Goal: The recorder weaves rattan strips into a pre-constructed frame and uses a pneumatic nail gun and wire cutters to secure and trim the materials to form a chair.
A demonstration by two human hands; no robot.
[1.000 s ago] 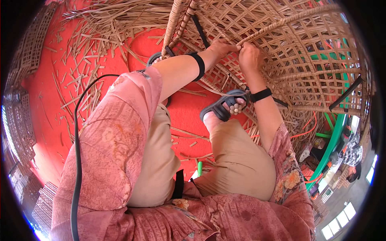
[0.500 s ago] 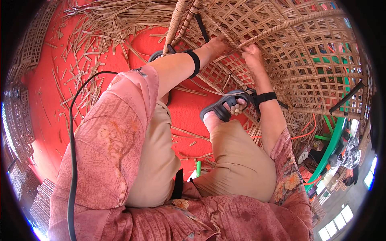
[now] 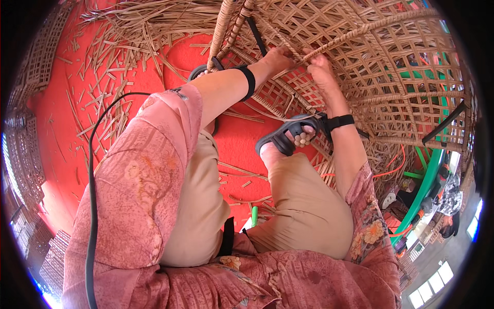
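A large woven wicker piece, tan with open lattice sides and strip-wrapped rods, stands tilted at the top right. My left hand is closed on its inner edge, fingertips partly hidden behind the weave. Close to its right, my right hand has thumb and fingers pinched at a wrapped rod; any loose strip in that pinch is too small to make out. A pale strip trails below the hands, across my dark sandal. Black bands circle both my forearms.
Loose wicker strips pile at the upper left, with short offcuts scattered on the red floor covering. A black cable runs down my left sleeve. On the right are a green curved rim, an orange cord and another person.
My right hand has shifted slightly left and down at the rod, its fingers changing position. My left hand stays almost in place, and the wicker piece has barely moved.
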